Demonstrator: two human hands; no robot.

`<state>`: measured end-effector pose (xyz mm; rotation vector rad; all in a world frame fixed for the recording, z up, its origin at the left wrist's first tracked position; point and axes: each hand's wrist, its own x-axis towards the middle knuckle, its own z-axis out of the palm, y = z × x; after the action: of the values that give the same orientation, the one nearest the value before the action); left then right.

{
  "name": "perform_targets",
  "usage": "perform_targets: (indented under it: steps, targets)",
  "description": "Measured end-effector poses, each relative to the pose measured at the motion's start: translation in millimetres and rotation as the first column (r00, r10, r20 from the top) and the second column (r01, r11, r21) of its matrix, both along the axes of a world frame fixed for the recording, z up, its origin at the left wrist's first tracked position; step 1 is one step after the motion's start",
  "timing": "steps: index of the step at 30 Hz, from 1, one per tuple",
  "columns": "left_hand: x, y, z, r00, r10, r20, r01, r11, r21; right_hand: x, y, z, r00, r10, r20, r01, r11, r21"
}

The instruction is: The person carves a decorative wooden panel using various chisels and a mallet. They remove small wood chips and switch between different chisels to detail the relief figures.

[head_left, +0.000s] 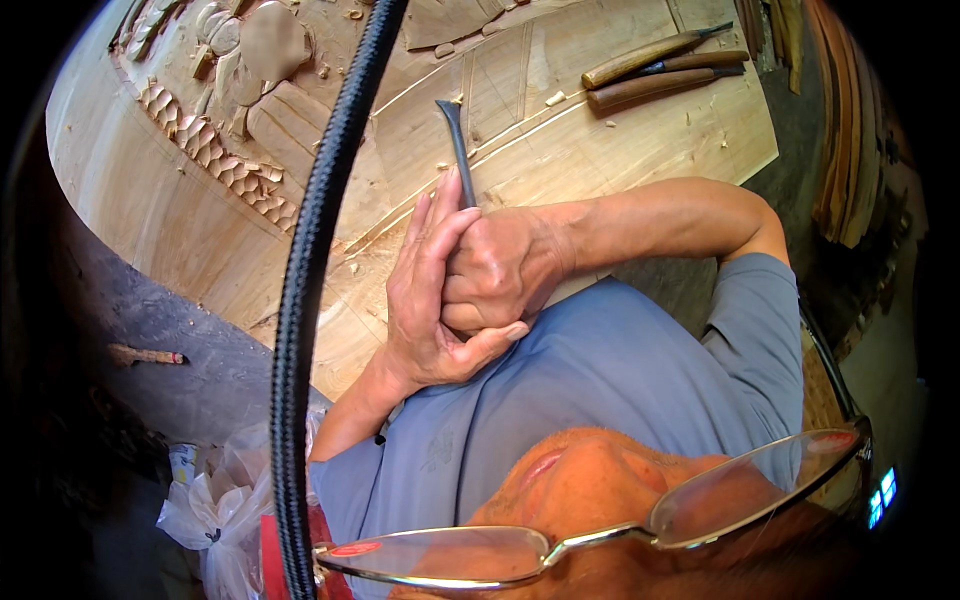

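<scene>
My right hand (500, 262) is closed in a fist around a carving chisel whose handle is hidden inside it. The dark, slim shaft of the chisel (459, 145) points away from me over the wooden panel (200, 245), and its tip flares out. Against the fist lies the palm of my left hand (418, 290), fingers stretched out along the fist and the shaft, thumb reaching below the fist. Past the chisel tip, the panel's surface shows raised carved shapes, a scalloped band (215, 155) and light guide lines.
Wooden-handled carving tools (660, 70) lie together on the panel's far right. Loose chips are scattered about. A black braided cable (315, 250) crosses the view top to bottom. At the lower left is a clear plastic bag (225, 510); wooden strips (850, 130) stand at right.
</scene>
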<state>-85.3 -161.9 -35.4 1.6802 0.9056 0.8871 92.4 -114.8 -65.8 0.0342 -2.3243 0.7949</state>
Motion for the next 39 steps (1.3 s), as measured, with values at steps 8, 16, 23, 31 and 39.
perform_targets:
  steps: [8,16,23,31,39]
  targets:
    - [0.3,0.1,9.6,0.999,0.039,-0.023,-0.037,0.996,0.084,2.9,-5.7,13.2,0.996,0.014,-0.091,-0.022,0.996,-0.089]
    - [-0.9,-3.3,9.9,0.999,0.030,-0.044,-0.028,0.999,0.035,2.2,-4.4,11.8,0.996,0.008,-0.088,-0.014,0.998,-0.065]
    - [-0.4,-3.7,4.9,1.000,-0.006,-0.019,0.005,0.999,-0.037,3.2,-6.0,4.2,0.998,0.016,-0.053,-0.020,0.997,-0.079]
    - [-0.6,0.0,2.9,1.000,-0.021,0.004,0.021,0.998,-0.067,3.9,-2.1,4.9,0.999,0.003,-0.036,-0.006,0.996,-0.084]
    - [2.8,0.0,1.4,1.000,0.007,0.029,-0.005,0.997,-0.083,5.8,2.7,5.4,0.999,-0.002,-0.035,0.000,0.997,-0.076]
